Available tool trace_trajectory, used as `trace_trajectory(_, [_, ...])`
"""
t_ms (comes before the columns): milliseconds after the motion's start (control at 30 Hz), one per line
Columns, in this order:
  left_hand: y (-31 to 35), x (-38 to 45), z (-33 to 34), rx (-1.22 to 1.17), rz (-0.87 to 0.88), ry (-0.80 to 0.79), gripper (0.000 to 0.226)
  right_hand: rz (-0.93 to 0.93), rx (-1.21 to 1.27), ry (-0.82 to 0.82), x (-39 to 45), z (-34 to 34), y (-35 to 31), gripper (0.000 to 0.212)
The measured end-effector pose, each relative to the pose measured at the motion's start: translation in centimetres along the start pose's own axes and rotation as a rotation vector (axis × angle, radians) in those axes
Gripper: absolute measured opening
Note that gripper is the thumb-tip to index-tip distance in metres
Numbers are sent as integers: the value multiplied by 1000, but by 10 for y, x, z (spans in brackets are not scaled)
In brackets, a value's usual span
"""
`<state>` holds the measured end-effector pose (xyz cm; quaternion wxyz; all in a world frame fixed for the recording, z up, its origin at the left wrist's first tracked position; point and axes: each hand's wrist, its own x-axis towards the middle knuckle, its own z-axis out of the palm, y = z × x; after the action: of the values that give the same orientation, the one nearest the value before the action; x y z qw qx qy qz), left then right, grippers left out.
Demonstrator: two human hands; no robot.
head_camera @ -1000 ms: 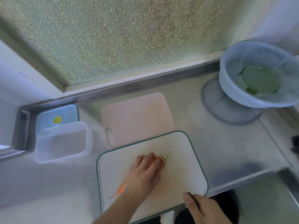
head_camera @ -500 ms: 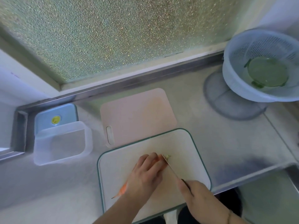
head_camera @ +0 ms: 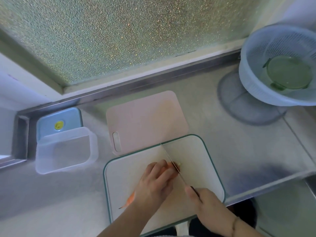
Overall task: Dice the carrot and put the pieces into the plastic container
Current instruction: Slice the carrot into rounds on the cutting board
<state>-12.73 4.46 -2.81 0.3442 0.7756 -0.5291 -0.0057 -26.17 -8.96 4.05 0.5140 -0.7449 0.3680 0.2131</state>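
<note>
Sensibly, the left hand (head_camera: 154,183) pinned the carrot (head_camera: 130,199) at the board's (head_camera: 201,151) centre while the right hand (head_camera: 207,205) gripped the knife (head_camera: 171,161); fingertips wanted tucking. Container (head_camera: 65,149) waited at ten o'clock.

No readable text, labels or numbers (anywhere)

L hand (head_camera: 154,181) pressed down w/ fingers (head_camera: 162,164) seemingly curled; R hand (head_camera: 203,201) clenched, both forearms angled in.
</note>
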Motion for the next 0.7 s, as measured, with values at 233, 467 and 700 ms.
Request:
trace_trajectory(233, [-2, -7, 2, 50, -115, -61, 37, -63, 17, 84, 7, 7, 1, 53])
trace_trajectory(467, [22, 13, -1, 73, -200, -98, 38, 5, 238, 146, -31, -36, 21, 46])
trace_trajectory(700, [25, 72, 31, 203, -180, -306, 29, 124, 525, 321, -24, -50, 57, 53])
